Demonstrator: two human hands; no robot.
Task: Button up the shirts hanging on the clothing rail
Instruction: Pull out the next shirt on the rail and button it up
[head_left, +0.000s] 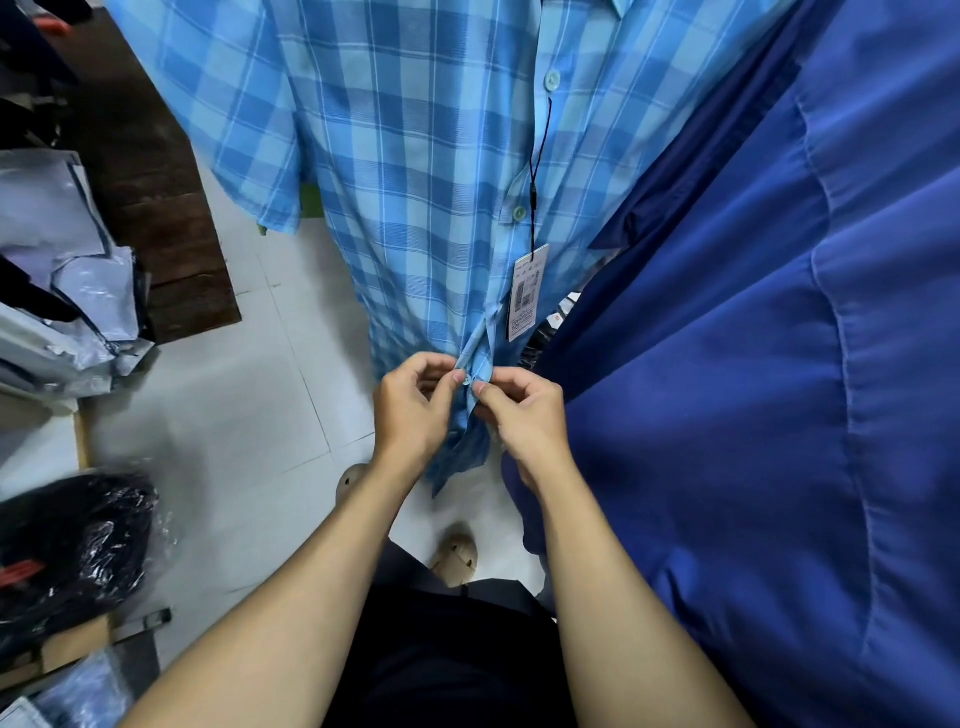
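Both hands pinch the placket near the hem of the plaid shirt (415, 156): left hand (413, 402) with thumb and fingers curled on the left edge, right hand (524, 410) pinching the right edge, a small button (467, 379) between the thumbs. Two higher buttons look fastened. A price tag (527, 293) hangs on a black cord at the shirt front. Just right, touching it, hangs a solid blue shirt (779, 389). Far left, bagged garments (62, 260); below, white floor tiles (249, 415).
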